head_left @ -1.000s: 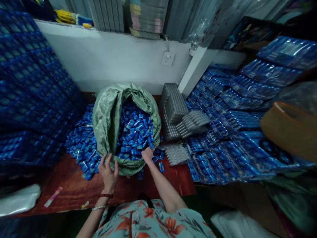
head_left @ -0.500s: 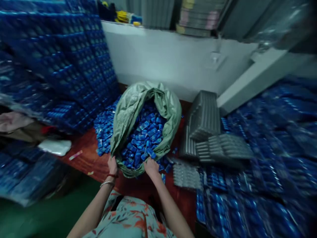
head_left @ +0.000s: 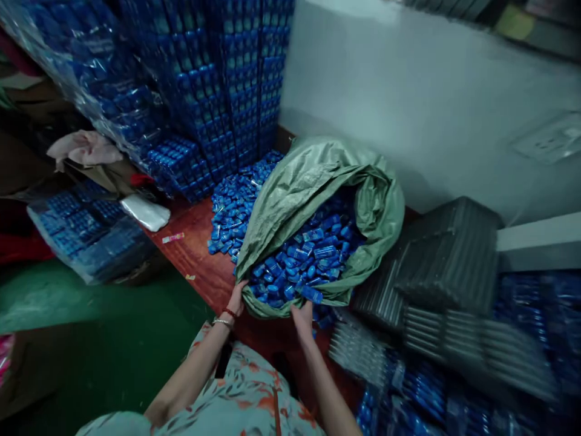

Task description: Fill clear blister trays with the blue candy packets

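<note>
Left hand, earlier loose, now clenched on the green sack at its near-left rim, right hand clamped farther right.

Pale green sack with glossy blue packets at the centre, over a red-brown streaked table.
Deep blue packs form a repeating grid in the upper left, near a pale pink cloth; the wall at the top is whitish, the floor at lower left green, the ribbed trays at right grey; at the bottom, a pale mint garment has orange flowers and grey-green leaves, beneath a dark red bracelet and a silvery bangle.
</note>
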